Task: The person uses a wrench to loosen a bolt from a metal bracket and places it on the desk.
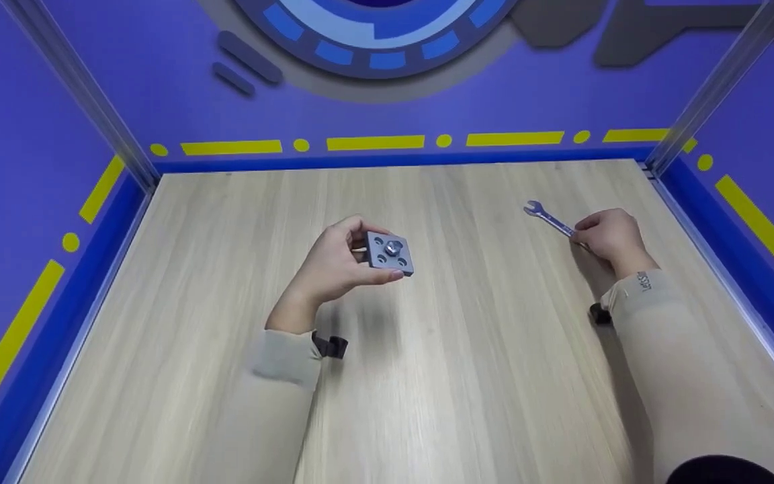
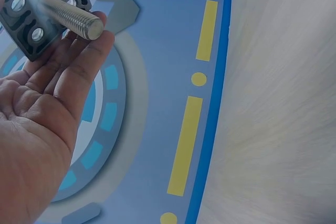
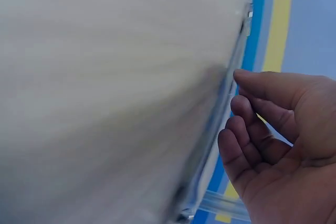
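Observation:
My left hand (image 1: 334,265) holds a square grey metal plate (image 1: 377,259) by its edges, thumb along the near edge and fingers at the far one. A hex bolt head (image 1: 393,248) sits at the plate's middle, with holes around it. From the plate's dark underside (image 2: 31,45), the threaded shank (image 2: 73,17) sticks out, and screw ends show near the corners. At the right, my right hand (image 1: 610,238) pinches one end of a silver wrench (image 1: 548,218); its open jaw points away to the left. The gripped end is hidden by the fingers.
Both hands are over a light wooden table (image 1: 454,376). Blue walls (image 1: 387,117) with yellow marks enclose its back and sides. Metal posts (image 1: 723,87) rise at the back corners, and a metal rail (image 1: 729,309) runs along the right edge.

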A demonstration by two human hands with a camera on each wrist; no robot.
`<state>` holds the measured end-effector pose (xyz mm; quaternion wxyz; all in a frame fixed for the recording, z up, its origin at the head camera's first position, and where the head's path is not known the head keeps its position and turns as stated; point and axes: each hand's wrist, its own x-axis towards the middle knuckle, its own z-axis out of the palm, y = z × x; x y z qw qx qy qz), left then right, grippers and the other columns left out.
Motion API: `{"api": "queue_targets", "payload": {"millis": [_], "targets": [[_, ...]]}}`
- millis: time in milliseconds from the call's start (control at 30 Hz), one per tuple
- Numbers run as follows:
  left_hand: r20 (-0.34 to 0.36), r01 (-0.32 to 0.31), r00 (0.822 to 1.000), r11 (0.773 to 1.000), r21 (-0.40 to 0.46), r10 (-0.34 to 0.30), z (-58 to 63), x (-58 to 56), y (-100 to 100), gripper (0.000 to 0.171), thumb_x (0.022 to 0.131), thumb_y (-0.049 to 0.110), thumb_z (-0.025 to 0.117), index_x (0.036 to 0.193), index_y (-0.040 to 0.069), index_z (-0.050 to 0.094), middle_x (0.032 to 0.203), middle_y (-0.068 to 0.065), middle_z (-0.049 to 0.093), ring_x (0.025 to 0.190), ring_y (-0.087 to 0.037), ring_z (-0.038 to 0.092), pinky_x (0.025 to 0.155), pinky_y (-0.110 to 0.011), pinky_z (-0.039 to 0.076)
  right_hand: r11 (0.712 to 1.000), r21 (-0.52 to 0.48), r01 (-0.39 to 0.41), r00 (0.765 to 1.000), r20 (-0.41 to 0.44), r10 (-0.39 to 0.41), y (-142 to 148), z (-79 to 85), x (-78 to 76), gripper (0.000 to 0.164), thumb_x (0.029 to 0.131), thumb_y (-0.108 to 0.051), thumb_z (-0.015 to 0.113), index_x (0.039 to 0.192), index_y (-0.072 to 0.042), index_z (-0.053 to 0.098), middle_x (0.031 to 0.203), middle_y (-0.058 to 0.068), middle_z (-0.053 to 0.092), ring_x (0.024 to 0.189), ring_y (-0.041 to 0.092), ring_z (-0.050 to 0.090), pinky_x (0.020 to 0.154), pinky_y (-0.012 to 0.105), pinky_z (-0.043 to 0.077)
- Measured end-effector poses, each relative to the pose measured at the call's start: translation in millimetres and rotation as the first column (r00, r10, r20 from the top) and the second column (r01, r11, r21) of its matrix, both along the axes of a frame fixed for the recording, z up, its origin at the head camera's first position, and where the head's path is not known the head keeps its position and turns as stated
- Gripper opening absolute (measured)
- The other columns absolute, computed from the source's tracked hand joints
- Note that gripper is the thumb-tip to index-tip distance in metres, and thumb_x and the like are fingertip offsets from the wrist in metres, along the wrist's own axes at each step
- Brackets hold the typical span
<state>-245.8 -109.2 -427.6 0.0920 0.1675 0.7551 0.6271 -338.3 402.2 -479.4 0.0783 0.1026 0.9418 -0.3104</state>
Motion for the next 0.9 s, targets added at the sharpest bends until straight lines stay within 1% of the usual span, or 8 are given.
{"api": "queue_targets", "payload": {"millis": [133,233,400,567,667,767,833,900], "targets": [[-0.006,-0.009,1.0,1.0,-0.003,0.009,-0.4,-0.2,0,0.063,0.078,0.014,0.105,0.13,0.007,0.071,0.133,-0.01,0.078,0.117,-0.026,0.078,0.103,-0.033,0.069,0.999,-0.032,0.023,1.0,-0.006,-0.023,-9,11.1,1.4,0.045,0.109,-0.022,0.071,0.145,0.005,0.071,0.151,0.033,0.064,0.141,0.05,0.058,0.124,0.068,0.051],[-0.004,-0.019,1.0,1.0,-0.005,0.019,-0.4,-0.1,0,0.065,0.077,0.013,0.105,0.132,0.008,0.071,0.133,-0.01,0.078,0.117,-0.027,0.078,0.105,-0.036,0.069,0.999,-0.042,0.003,0.999,-0.042,-0.005,-19,19.9,2.8,0.047,0.11,-0.024,0.071,0.147,0.004,0.07,0.154,0.033,0.063,0.148,0.054,0.054,0.129,0.072,0.045],[0.003,-0.033,0.999,0.999,-0.004,0.033,0.7,0.7,1,0.067,0.078,0.013,0.105,0.134,0.009,0.07,0.133,-0.011,0.077,0.119,-0.028,0.078,0.106,-0.038,0.069,0.996,-0.07,-0.059,0.99,-0.134,0.049,-41,30.8,5.9,0.05,0.108,-0.03,0.075,0.145,0.003,0.072,0.153,0.032,0.067,0.145,0.051,0.06,0.122,0.067,0.053],[0.011,-0.034,0.999,0.999,-0.01,0.034,0.8,1.7,4,0.067,0.078,0.014,0.105,0.135,0.009,0.07,0.133,-0.01,0.077,0.12,-0.027,0.078,0.106,-0.036,0.069,0.978,-0.178,-0.111,0.982,-0.171,0.081,-75,39.0,13.2,0.051,0.108,-0.033,0.077,0.147,-0.001,0.072,0.152,0.027,0.07,0.144,0.044,0.064,0.121,0.06,0.056],[-0.002,-0.035,0.999,0.999,-0.017,0.035,1.6,2.4,5,0.066,0.078,0.016,0.106,0.134,0.01,0.071,0.132,-0.008,0.077,0.12,-0.026,0.078,0.108,-0.036,0.068,0.962,-0.236,-0.14,0.974,-0.209,0.09,-98,43.4,19.6,0.049,0.107,-0.033,0.079,0.145,-0.003,0.075,0.15,0.025,0.072,0.142,0.037,0.066,0.118,0.051,0.058],[-0.024,-0.032,0.999,0.999,-0.016,0.032,2.6,2.7,5,0.065,0.079,0.018,0.106,0.133,0.012,0.072,0.131,-0.007,0.078,0.12,-0.025,0.078,0.11,-0.037,0.068,0.938,-0.304,-0.164,0.959,-0.273,0.079,-122,48.7,25.9,0.045,0.105,-0.031,0.082,0.14,-0.004,0.078,0.144,0.023,0.076,0.13,0.025,0.07,0.106,0.031,0.06],[-0.032,-0.033,0.999,0.999,-0.018,0.032,2.2,3.1,5,0.064,0.079,0.019,0.106,0.133,0.012,0.072,0.131,-0.006,0.078,0.12,-0.025,0.078,0.111,-0.037,0.067,0.911,-0.368,-0.186,0.949,-0.306,0.07,-139,51.3,30.2,0.043,0.104,-0.029,0.084,0.138,-0.004,0.079,0.14,0.023,0.076,0.121,0.017,0.07,0.098,0.021,0.059],[-0.031,-0.031,0.999,0.999,-0.02,0.031,1.4,4.4,5,0.063,0.079,0.019,0.106,0.132,0.012,0.072,0.131,-0.006,0.078,0.119,-0.025,0.079,0.11,-0.037,0.068,0.881,-0.425,-0.21,0.944,-0.324,0.069,-156,54.1,35.7,0.042,0.103,-0.027,0.085,0.137,-0.004,0.08,0.137,0.019,0.077,0.114,0.012,0.07,0.093,0.016,0.06]]}}
